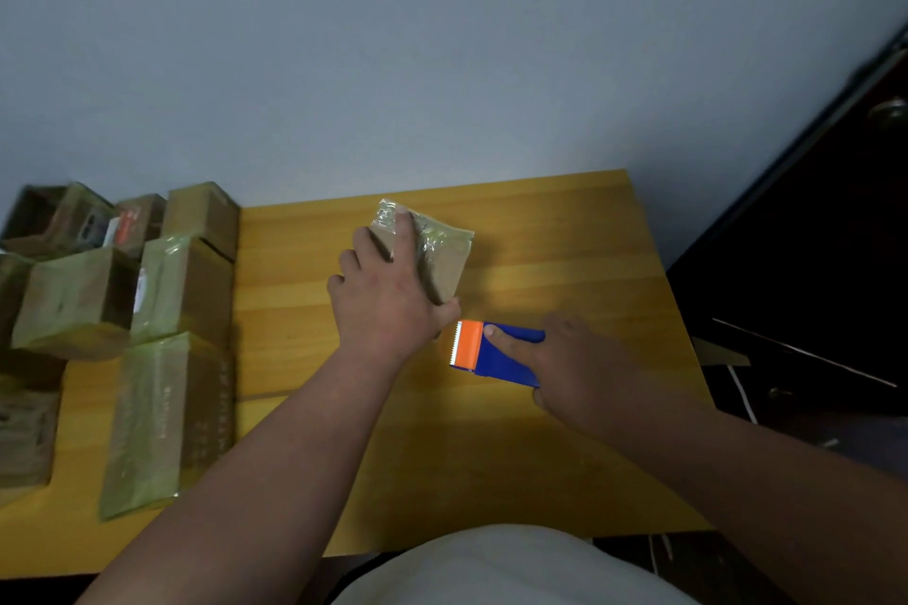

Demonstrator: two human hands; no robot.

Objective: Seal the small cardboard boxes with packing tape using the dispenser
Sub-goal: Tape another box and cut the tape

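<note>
**Left hand on the box, right hand on the dispenser**

Centre of the frame, on the yellow wooden surface — the left hand lies over a small cardboard box, fingers spread across its top and left side, thumb hooked round the near corner. That grip is wrapped on the box, holding it down against the surface. The box sits a little above the middle of the frame, turned at an angle, and its far end glints with clear packing tape, wrinkled and shiny over the cardboard.

Just below and to the right of it, the tape dispenser — blue body, orange front piece, a pale toothed blade edge facing left toward the box. The right hand has it: the grip is closed round the blue body, with the forefinger laid straight along the top, its tip near the orange part. The dispenser's blade end is just beside the left thumb, close but apart from the box itself; whether it rests on the surface or is lifted slightly I cannot tell.

Over on the left side of the frame, a cluster of other cardboard boxes in several sizes, many with glossy tape across them, crowding the left edge of the surface. A pale grey wall fills the upper frame, and a dark door stands at the right.
</note>
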